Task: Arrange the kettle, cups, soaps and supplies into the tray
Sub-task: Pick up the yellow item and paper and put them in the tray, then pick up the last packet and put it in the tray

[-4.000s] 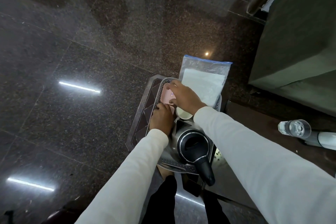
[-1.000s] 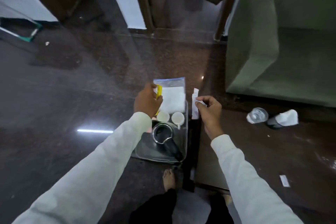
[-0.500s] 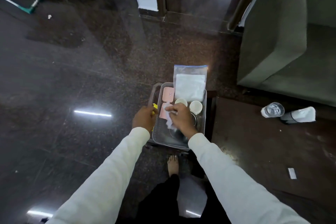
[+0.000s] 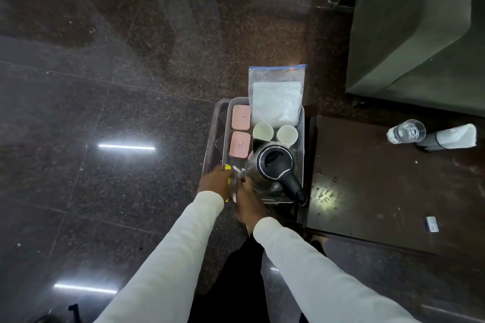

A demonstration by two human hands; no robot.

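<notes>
A grey mesh tray (image 4: 301,139) sits on a small stand above the dark floor. It holds a steel kettle (image 4: 274,164) with a black lid and handle, two white cups (image 4: 263,131) side by side, two pink soaps (image 4: 240,117) along its left side, and a clear zip bag (image 4: 276,97) of white material leaning over its far rim. My left hand (image 4: 215,182) grips a yellow packet (image 4: 227,168) at the tray's near left corner. My right hand (image 4: 246,203) pinches a small white sachet (image 4: 238,172) right beside it, just left of the kettle.
A dark wooden table (image 4: 388,186) stands to the right with a glass (image 4: 405,130), a wrapped dark bottle (image 4: 450,137), a small packet (image 4: 431,224) and crumbs on it. A green sofa (image 4: 409,23) is at the far right. Polished dark floor lies left of the tray.
My right hand drew back from over the kettle to the tray's near left corner, uncovering the kettle. Both hands now meet there with the yellow packet and white sachet.
</notes>
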